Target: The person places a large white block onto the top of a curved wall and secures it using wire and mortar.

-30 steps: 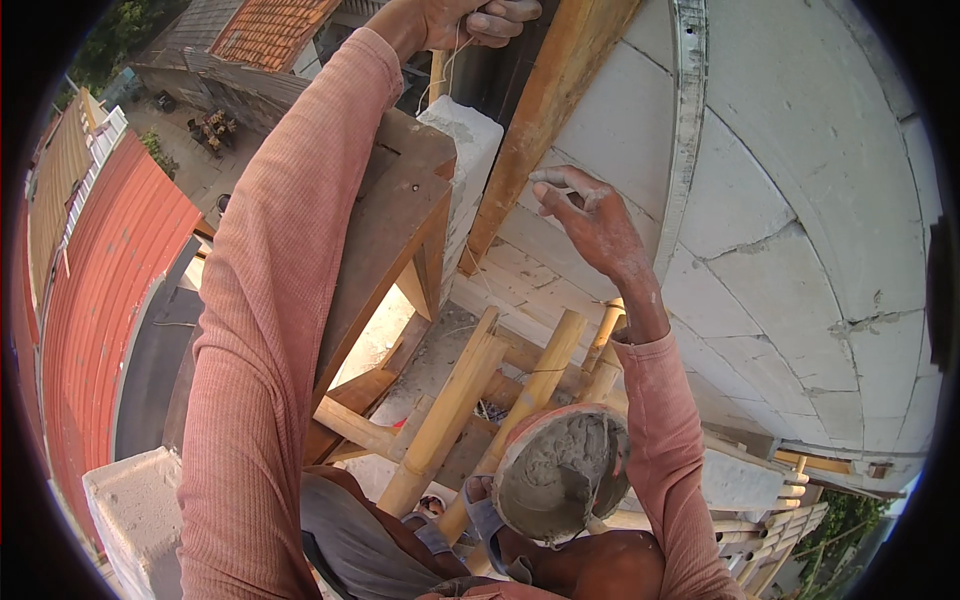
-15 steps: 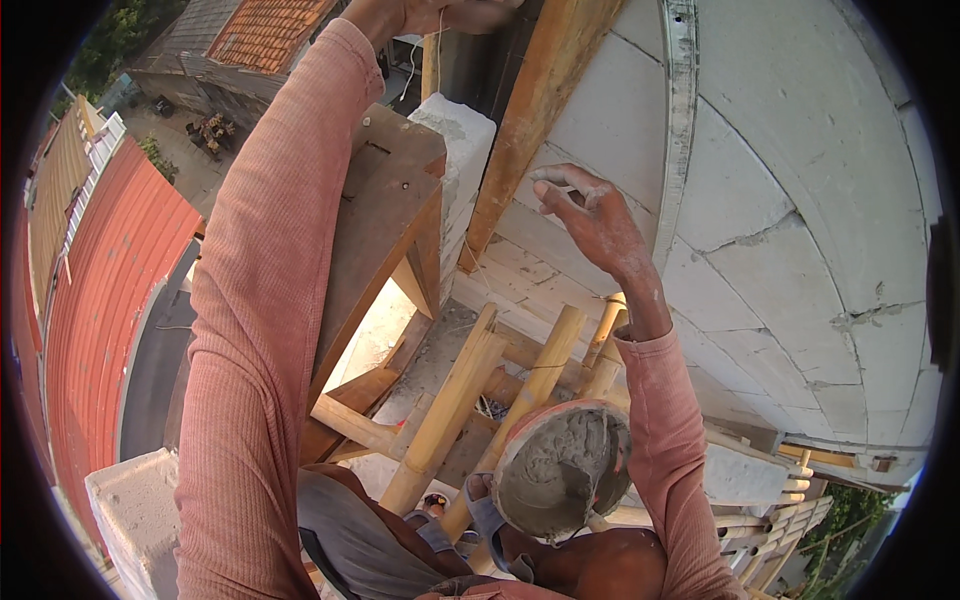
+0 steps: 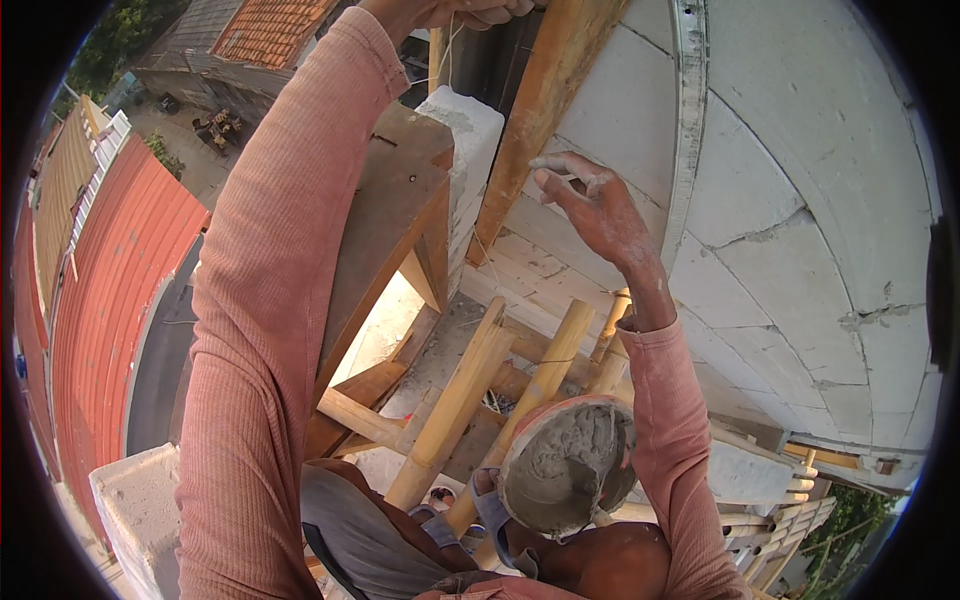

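My left hand is partly cut off by the top edge, beside the upper end of a long wooden plank. Its fingers are curled, and a thin white string hangs from it. My right hand is raised in front of the pale block wall, right of the plank. Thumb and forefinger tips are close together in a pinch; anything between them is too small to make out. Below that forearm, a bucket of wet grey mortar stands by my knees.
A brown wooden box-like frame stands left of a white block column. Bamboo poles cross below me. A metal straightedge lies along the wall. At lower left is a pale block; beyond it, a red corrugated roof.
My left hand has shifted slightly right along the top edge. The right thumb and forefinger have moved slightly up. The whole view has shifted a little.
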Available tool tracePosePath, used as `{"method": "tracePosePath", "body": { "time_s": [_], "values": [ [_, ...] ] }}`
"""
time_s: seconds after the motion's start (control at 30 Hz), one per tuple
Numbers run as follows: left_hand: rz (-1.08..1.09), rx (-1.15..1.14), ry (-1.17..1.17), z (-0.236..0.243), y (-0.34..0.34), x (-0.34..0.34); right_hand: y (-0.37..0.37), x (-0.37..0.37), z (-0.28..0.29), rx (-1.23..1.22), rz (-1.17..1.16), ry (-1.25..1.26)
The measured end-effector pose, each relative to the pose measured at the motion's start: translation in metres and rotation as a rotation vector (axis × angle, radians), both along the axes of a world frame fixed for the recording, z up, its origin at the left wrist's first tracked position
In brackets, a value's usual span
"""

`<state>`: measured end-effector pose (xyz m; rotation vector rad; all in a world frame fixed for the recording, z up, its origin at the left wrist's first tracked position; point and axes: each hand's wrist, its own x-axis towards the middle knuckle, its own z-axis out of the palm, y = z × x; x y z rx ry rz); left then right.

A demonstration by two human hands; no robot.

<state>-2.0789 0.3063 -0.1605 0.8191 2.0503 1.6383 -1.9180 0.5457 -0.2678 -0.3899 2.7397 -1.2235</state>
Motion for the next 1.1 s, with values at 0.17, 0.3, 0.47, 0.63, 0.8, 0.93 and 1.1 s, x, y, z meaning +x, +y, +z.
{"method": "tracePosePath", "body": {
  "time_s": [0.17,0.3,0.47,0.63,0.8,0.93,1.1],
  "values": [
    [-0.057,0.116,-0.255,0.006,0.001,0.001,0.005,0.001,-0.007,-0.051,0.026,-0.002],
    [0.075,-0.025,-0.080,0.009,0.004,0.012,0.004,0.001,-0.006,-0.038,0.023,-0.013],
    [0.087,0.043,-0.230,0.005,-0.002,0.004,0.003,0.002,-0.005,-0.036,0.039,-0.006],
    [-0.057,0.098,-0.253,0.006,-0.006,0.008,0.008,0.004,-0.004,-0.013,0.025,-0.003],
    [-0.085,0.119,-0.322,0.010,-0.016,0.016,0.016,0.004,-0.008,-0.013,0.018,-0.001],
    [0.063,0.058,-0.290,0.010,-0.010,0.020,0.018,0.002,-0.012,-0.010,0.007,0.000],
    [-0.011,0.100,-0.285,0.008,-0.004,0.018,0.017,0.002,-0.012,-0.001,0.016,0.037]
  ]
}}
